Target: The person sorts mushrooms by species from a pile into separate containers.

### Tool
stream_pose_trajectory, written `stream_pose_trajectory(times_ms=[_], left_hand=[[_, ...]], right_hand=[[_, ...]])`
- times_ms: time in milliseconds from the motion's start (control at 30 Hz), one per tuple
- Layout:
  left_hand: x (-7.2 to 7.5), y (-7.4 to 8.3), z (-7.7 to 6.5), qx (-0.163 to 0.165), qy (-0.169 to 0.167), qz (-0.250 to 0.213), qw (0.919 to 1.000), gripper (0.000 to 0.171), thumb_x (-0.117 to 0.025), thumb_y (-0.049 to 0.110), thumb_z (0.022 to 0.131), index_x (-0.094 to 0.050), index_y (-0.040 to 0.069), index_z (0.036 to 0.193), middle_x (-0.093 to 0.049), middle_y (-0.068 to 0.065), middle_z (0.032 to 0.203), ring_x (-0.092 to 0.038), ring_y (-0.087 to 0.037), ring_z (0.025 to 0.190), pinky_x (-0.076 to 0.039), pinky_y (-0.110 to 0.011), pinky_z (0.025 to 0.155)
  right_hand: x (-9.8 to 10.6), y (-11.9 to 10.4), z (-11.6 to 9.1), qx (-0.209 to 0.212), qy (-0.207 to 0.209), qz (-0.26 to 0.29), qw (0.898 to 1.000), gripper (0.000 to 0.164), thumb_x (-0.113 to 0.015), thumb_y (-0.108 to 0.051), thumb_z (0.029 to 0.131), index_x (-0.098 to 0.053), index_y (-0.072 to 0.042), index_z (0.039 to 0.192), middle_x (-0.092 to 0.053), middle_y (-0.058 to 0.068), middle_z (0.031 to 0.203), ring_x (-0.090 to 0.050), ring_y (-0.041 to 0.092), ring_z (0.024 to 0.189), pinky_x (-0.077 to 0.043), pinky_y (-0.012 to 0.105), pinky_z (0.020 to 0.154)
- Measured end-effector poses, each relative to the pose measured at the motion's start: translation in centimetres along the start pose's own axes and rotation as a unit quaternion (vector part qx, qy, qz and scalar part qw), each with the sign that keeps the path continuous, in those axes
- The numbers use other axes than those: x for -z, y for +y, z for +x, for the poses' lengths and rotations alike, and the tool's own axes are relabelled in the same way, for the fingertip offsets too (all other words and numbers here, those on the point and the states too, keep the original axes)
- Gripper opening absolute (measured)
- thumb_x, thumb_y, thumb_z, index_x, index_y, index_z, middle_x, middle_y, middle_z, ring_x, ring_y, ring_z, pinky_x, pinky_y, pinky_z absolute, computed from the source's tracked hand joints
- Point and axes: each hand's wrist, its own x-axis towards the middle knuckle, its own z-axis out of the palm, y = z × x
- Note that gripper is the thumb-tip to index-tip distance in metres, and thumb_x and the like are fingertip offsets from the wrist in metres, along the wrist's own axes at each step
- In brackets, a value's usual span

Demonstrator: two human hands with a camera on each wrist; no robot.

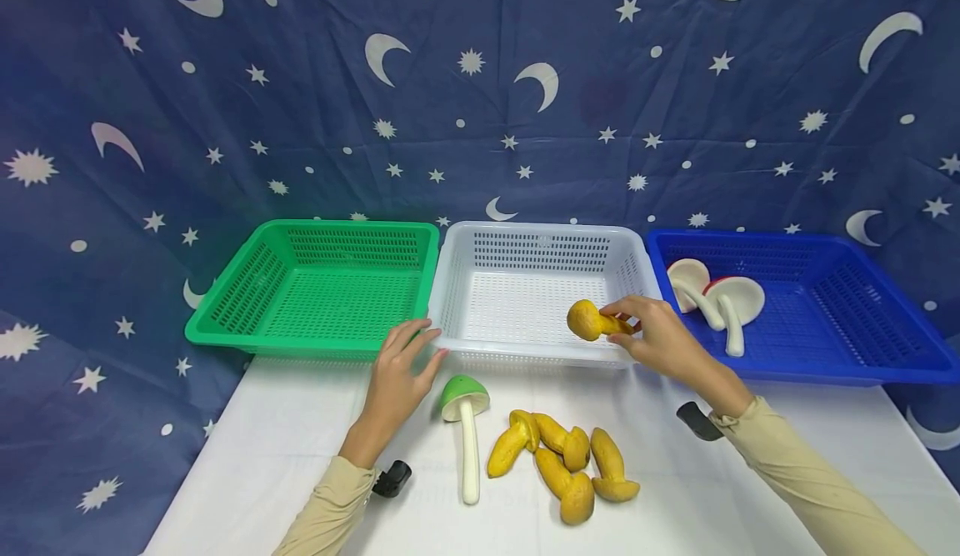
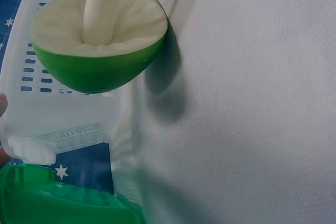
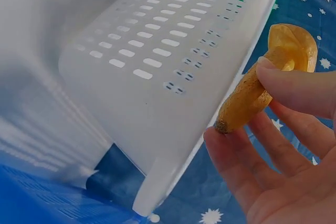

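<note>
My right hand [image 1: 656,337] pinches a yellow mushroom [image 1: 587,321] by its stem, above the front right part of the white basket [image 1: 457,323]. In the right wrist view the thumb and fingers hold the mushroom [image 3: 244,98] beside the basket's rim. My left hand [image 1: 399,377] is at the white basket's front left corner, fingers extended and holding nothing. Just right of it lies a green-capped mushroom [image 1: 463,398] with a long pale stem, its cap [image 2: 100,69] large in the left wrist view. Several yellow mushrooms [image 1: 555,473] lie clustered on the white tablecloth.
A green basket [image 1: 315,341] stands at the left, against the white one. At the right, a blue basket [image 1: 832,364] holds two red-capped mushrooms [image 1: 738,302] with pale undersides. A dark blue cloth [image 1: 465,97] with moons and stars hangs behind.
</note>
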Motion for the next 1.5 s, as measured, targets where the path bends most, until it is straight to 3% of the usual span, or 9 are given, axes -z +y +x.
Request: stream_pose_trajectory(times_ms=[400, 767, 1200, 1500], left_hand=[[-0.1, -0.1, -0.1, 0.008, -0.001, -0.01, 0.9999, 0.03, -0.077, 0.014, 0.078, -0.07, 0.001, 0.104, -0.063, -0.015, 0.116, -0.052, -0.032, 0.116, -0.042, -0.04, 0.101], [-0.3, -0.2, 0.0, -0.002, 0.005, -0.011, 0.9999, 0.03, -0.078, 0.012, 0.077, -0.07, 0.001, 0.104, -0.062, -0.015, 0.116, -0.053, -0.033, 0.115, -0.043, -0.042, 0.1], [-0.2, -0.1, -0.1, 0.004, 0.004, -0.014, 0.9999, 0.03, -0.077, 0.014, 0.079, -0.07, 0.002, 0.104, -0.062, -0.015, 0.117, -0.052, -0.033, 0.115, -0.043, -0.042, 0.1], [-0.4, -0.4, -0.2, -0.005, 0.012, -0.01, 0.9999, 0.03, -0.078, 0.012, 0.077, -0.07, 0.001, 0.103, -0.063, -0.015, 0.115, -0.053, -0.031, 0.114, -0.043, -0.041, 0.1]], right_hand=[[-0.8, 1.2, 0.9, -0.019, -0.026, -0.002, 0.999, 0.028, -0.075, 0.004, 0.074, -0.069, 0.003, 0.101, -0.068, 0.013, 0.095, -0.06, 0.026, 0.082, -0.055, 0.038, 0.067], [-1.7, 2.3, 1.8, -0.033, -0.068, 0.002, 0.997, 0.027, -0.073, 0.004, 0.075, -0.069, 0.005, 0.102, -0.067, 0.016, 0.097, -0.062, 0.027, 0.083, -0.053, 0.048, 0.078], [-2.9, 3.3, 3.2, -0.029, -0.11, 0.004, 0.994, 0.025, -0.075, 0.004, 0.074, -0.07, 0.004, 0.098, -0.069, 0.013, 0.091, -0.061, 0.022, 0.077, -0.055, 0.041, 0.073], [-3.6, 4.1, 4.3, -0.055, -0.156, 0.009, 0.986, 0.023, -0.077, 0.004, 0.072, -0.071, 0.003, 0.094, -0.069, 0.012, 0.088, -0.063, 0.026, 0.08, -0.055, 0.041, 0.076]])
